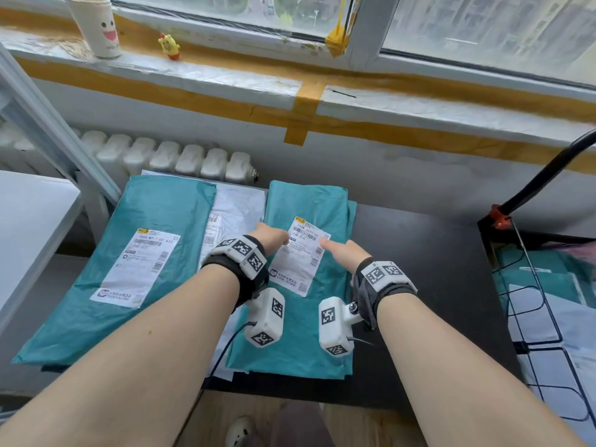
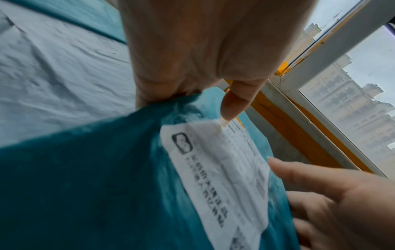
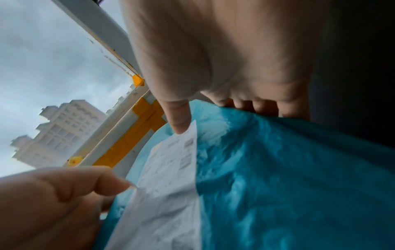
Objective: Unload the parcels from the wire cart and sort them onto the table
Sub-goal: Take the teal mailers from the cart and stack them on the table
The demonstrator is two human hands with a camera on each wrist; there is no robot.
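A teal parcel [image 1: 325, 201] with a white label [image 1: 300, 256] lies on the black table [image 1: 419, 253]. My left hand [image 1: 274, 235] rests on its left side and my right hand [image 1: 338, 248] on its right side. In the left wrist view the left thumb [image 2: 233, 104] touches the label [image 2: 224, 169]; the other fingertips sink behind the bag's bulge. In the right wrist view the right thumb [image 3: 177, 118] touches the label's edge [image 3: 166, 186]. A second teal parcel [image 1: 154, 204] lies to the left, with a white parcel [image 1: 238, 204] between them. The wire cart [image 1: 548, 317] stands at the right and holds more parcels.
A white shelf frame [image 1: 48, 130] rises at the left. Behind the table are a radiator [image 1: 180, 159] and a taped window sill with a paper cup [image 1: 96, 27] and a yellow toy [image 1: 169, 46]. A black bar [image 1: 548, 175] slants over the cart.
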